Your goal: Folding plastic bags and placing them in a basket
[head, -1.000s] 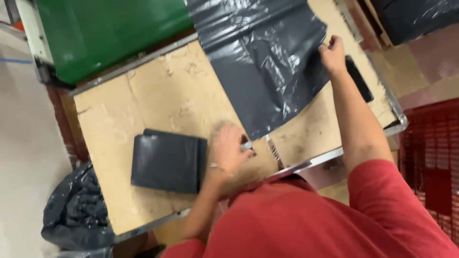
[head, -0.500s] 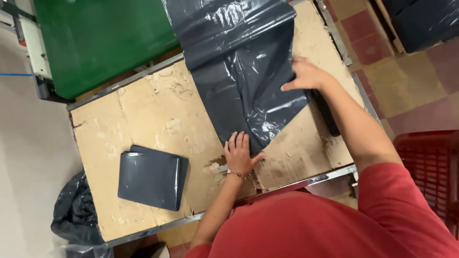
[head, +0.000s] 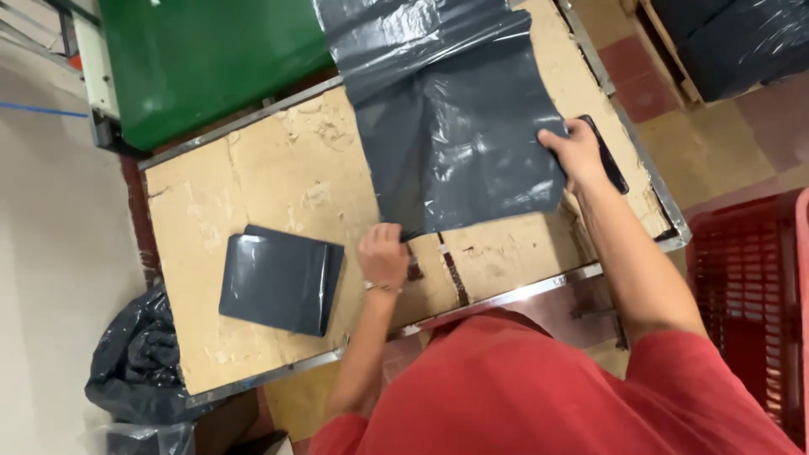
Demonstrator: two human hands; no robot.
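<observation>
Looking down from the head view: a person in a red shirt leans over a worn board table (head: pixel 253 194) with a metal rim. Left hand (head: pixel 383 255) rests knuckles-up at the near-left corner of a dark grey plastic sheet (head: pixel 472 160); the fingers are curled down onto the corner, but whether they pinch the film or only press it flat cannot be told from this angle. Right hand (head: pixel 577 153) lies on the sheet's right edge, fingers spread narrow and flat, gripping or pinning the edge; a true pinch is not resolvable. The sheet lies flat on the table's far-right half, its near edge roughly straight between the two hands, its far end running up and off the table top, wrinkled and glossy. Just right of the right hand, a slim black bar (head: pixel 608 158) lies on the board. On the near-left part of the table, well apart from the sheet, lies a folded bag (head: pixel 281 278), a neat dark square. Judgement: one piece appears finished and set aside; the sheet in hand is spread and held at its near edge but not yet folded. Off the table: a green panel (head: pixel 202 59) at far left, a crumpled black bag (head: pixel 139 362) on the floor, a red crate (head: pixel 750 320) at right.
</observation>
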